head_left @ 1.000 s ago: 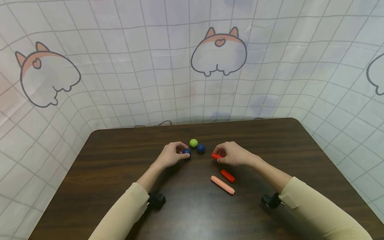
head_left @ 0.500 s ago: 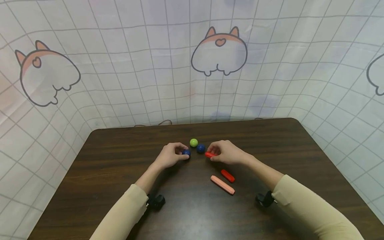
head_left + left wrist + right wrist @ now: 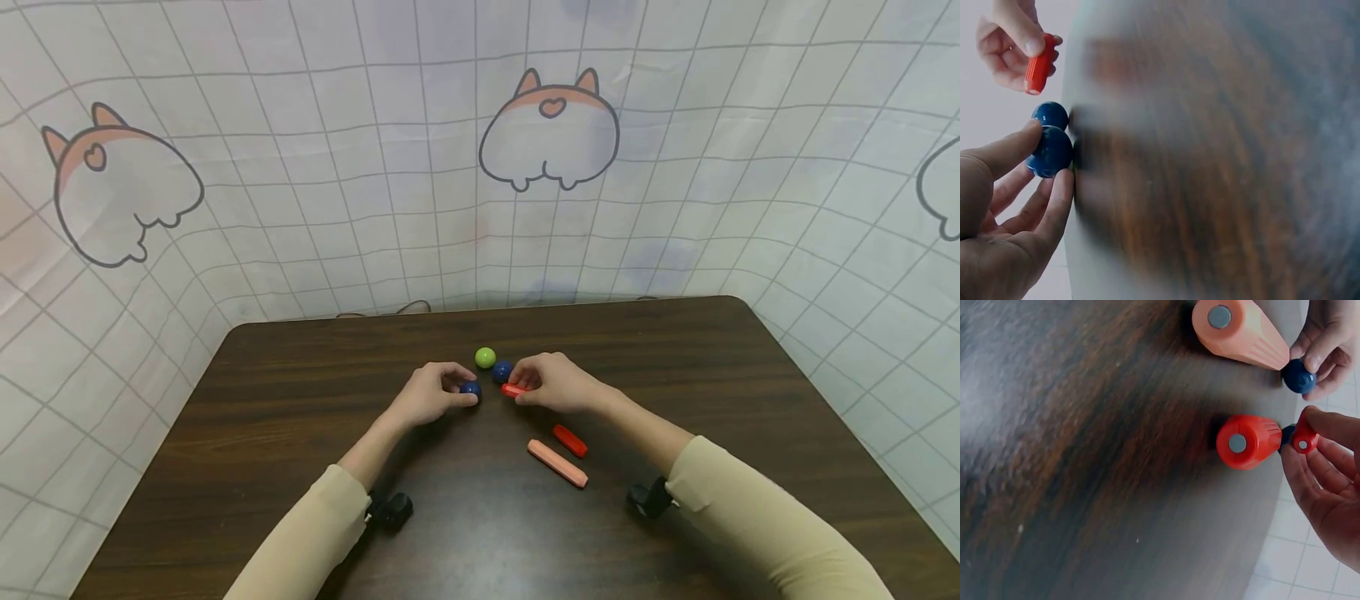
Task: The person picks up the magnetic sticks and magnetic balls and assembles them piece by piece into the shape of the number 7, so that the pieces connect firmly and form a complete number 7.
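My left hand (image 3: 427, 395) pinches a shiny dark blue ball (image 3: 1052, 152) between thumb and fingers, low over the dark wooden table (image 3: 300, 433). To its right, my right hand (image 3: 558, 383) holds a short red magnetic rod (image 3: 514, 390) by thumb and fingertips; a metal disc shows on the rod's end in the right wrist view. Just behind that rod's left end sits a second blue ball (image 3: 502, 372); whether they touch, I cannot tell. A lime green ball (image 3: 485, 358) stands at the second ball's back left.
Nearer to me lie another red rod (image 3: 570, 441) and a longer peach rod (image 3: 557, 463), both slanted, with metal discs on their ends. Black wrist cameras (image 3: 392, 510) hang under both forearms. A white grid-patterned curtain (image 3: 375, 208) surrounds the table's back and sides.
My right hand has moved left with the red rod, bringing it beside the second blue ball. My left hand has shifted slightly right and toward me with its ball.
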Tool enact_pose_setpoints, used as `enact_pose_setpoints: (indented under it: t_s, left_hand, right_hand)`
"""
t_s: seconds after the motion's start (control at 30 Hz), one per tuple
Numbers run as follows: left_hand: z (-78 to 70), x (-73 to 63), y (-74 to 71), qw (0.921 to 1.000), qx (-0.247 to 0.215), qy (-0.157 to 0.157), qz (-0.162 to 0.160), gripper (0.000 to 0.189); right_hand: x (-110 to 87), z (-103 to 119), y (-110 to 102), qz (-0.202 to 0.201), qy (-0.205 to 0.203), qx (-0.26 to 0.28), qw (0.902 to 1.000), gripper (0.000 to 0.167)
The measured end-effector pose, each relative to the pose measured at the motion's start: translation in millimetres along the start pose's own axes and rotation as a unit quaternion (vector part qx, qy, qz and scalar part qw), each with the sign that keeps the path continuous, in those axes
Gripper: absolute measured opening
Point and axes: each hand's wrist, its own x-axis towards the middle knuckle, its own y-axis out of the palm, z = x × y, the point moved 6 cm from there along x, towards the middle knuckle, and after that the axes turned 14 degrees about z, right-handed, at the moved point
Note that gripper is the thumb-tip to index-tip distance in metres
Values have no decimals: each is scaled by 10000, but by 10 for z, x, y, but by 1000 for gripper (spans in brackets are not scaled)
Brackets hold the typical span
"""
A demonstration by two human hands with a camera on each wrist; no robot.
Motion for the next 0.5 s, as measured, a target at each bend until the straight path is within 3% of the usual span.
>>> enact_pose_setpoints:
  t_s: [0.5]
  left_hand:
    - [-52,-32,65,9996,-4,156,254,26]
  right_hand:
    - [75,47,85,110,-105,59,9999,15]
